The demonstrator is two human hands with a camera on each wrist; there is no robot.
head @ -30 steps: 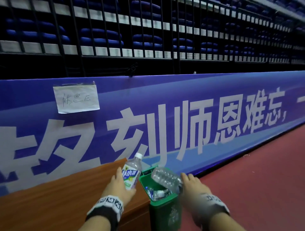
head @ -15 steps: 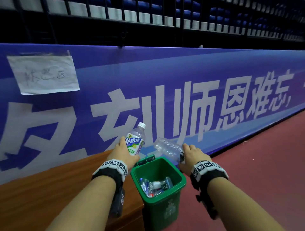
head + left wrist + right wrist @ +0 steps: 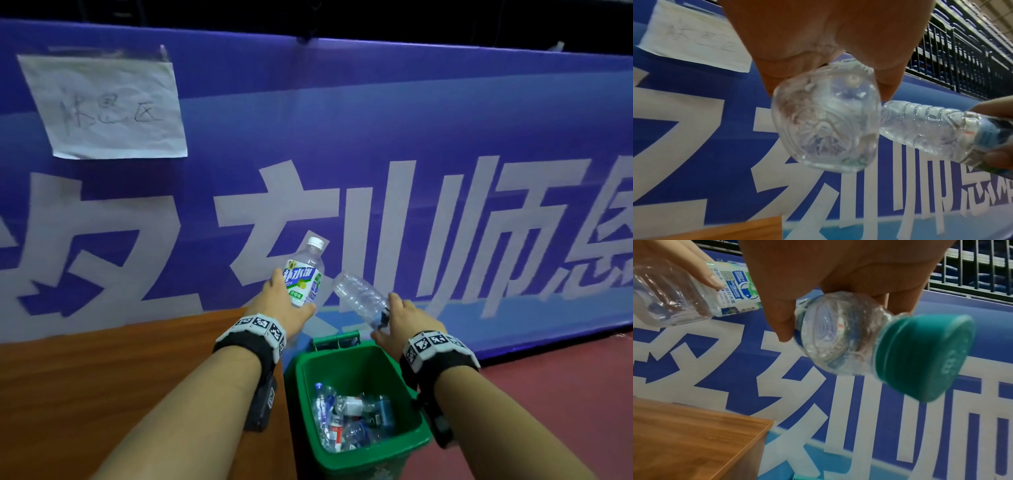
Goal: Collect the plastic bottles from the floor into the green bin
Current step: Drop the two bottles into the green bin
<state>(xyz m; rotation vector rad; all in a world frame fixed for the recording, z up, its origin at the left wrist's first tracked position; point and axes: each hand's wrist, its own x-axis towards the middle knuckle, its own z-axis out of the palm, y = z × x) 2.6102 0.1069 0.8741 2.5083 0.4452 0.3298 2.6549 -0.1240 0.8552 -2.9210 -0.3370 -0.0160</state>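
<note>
With the green bin (image 3: 356,407) as our mark: to its left, touching or just beside its side, stands a wooden bench top (image 3: 102,383), its corner close to the bin's rim. Behind both runs a blue banner (image 3: 376,137) with large white characters, and a taped paper note (image 3: 106,106) hangs far up and left of the bin. To the bin's right lies the red floor (image 3: 565,394).

Above the bin's left rear corner, our left hand (image 3: 284,308) grips a labelled bottle (image 3: 305,274) by its lower body, fingers and thumb curled round it, white cap tilted up and right. Above the rear right rim, our right hand (image 3: 404,322) clasps a clear ribbed bottle (image 3: 359,299) near its neck, base pointing up and left; in the right wrist view its cap (image 3: 925,356) is teal. The two bottles sit just beside each other; we cannot tell whether they touch.

The bin's mouth is open, with several bottles (image 3: 352,418) lying at the bottom and free depth above them.
</note>
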